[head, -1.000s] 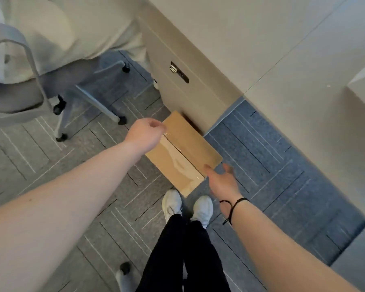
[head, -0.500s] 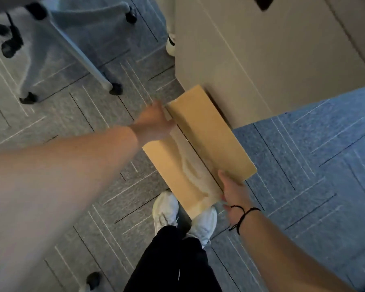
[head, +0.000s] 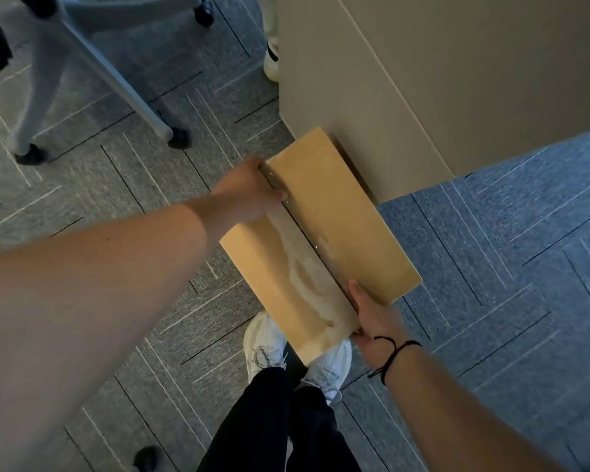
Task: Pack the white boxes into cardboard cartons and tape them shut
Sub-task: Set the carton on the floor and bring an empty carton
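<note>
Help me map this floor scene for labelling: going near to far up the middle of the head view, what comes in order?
Black trousers → white sneakers → tan taped cardboard carton, held at its ends by the left hand and right hand → beige cabinet panel.

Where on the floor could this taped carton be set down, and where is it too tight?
Free: blue carpet right of the carton, in front of the beige cabinet; grey carpet between the chair legs and the left hand. Crowded: directly below the carton, where the white shoes stand near the right hand, and along the cabinet's corner.
</note>
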Motion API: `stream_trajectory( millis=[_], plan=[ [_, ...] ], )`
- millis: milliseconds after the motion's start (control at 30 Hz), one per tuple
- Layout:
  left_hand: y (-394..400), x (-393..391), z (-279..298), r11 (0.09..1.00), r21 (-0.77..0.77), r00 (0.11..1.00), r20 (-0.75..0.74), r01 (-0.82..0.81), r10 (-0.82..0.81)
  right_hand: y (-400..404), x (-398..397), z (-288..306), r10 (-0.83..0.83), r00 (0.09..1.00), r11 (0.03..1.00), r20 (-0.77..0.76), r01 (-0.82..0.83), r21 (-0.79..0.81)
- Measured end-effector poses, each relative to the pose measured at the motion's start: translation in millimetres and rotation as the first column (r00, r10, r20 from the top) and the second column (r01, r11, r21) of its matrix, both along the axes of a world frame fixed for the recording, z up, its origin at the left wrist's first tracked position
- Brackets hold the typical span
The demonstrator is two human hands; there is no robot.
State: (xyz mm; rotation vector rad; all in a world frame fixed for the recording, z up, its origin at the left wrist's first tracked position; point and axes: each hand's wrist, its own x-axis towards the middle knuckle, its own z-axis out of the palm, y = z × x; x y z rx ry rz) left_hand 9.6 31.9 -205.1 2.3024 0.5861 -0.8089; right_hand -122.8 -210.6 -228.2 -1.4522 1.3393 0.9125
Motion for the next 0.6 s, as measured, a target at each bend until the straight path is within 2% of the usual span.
stream_trajectory(
  millis=[167,300,467,600],
  plan=[
    [2,-13,30,1.000,0.021,1.000,0.014,-0.010,0.009,-1,-12,36,0.018,1.000,0.999,0.003,-0.018,0.030],
    [6,-28,74,0.997,0.024,0.996,-0.053,-0.070,0.071,5,-17,85,0.050,0.998,0.999,0.022,-0.050,-0.003],
    [16,-46,159,0.990,0.086,0.993,-0.034,-0.114,0.117,5,-23,142,0.092,0.995,0.996,0.038,-0.092,0.005],
    [29,-56,229,0.980,0.072,0.983,0.009,-0.184,0.184,16,-17,223,0.066,0.995,0.996,0.079,-0.071,0.056]
  ],
)
